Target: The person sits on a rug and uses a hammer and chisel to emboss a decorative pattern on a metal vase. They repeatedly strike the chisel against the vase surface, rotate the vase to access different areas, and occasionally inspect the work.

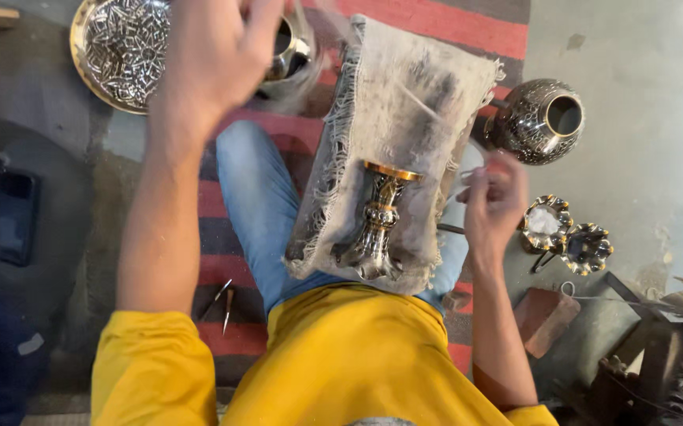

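Note:
An ornate metal stand [377,225] with a gold rim lies on a dirty frayed cloth [404,102] spread over my lap. My left hand [215,47] is raised at the top of the view, fingers curled near a shiny metal cup [290,47]; whether it grips the cup is unclear. My right hand [493,201] hovers to the right of the cloth, fingers pinched on a thin white thread or wire that is blurred.
An engraved round tray [121,47] lies top left. An engraved metal vase [543,118] rests at the right, with two small scalloped dishes [566,233] below it. A brick [545,315], a dark phone [12,217], small tools [223,300] and a striped rug [444,24] surround me.

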